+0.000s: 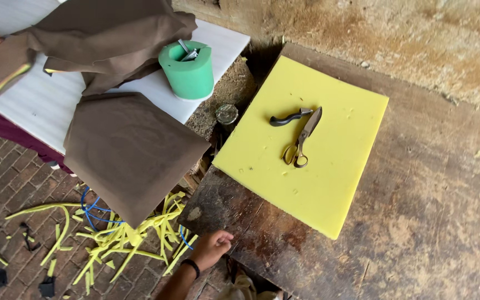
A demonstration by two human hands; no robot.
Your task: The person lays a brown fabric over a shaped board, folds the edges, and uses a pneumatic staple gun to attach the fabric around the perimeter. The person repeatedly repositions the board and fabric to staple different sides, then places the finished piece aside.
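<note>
A dark wooden worktop [418,222] carries a yellow foam sheet [329,166]; scissors [302,139] and a black-handled knife [289,118] lie on the sheet. Left hand [213,249], loosely curled and empty, rests on the worktop's near corner below the sheet.

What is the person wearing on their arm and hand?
Only one hand shows, at the bottom of the picture. It is bare, with no glove and no sleeve on the forearm. A thin black band goes around the wrist. The other hand is out of view.
</note>
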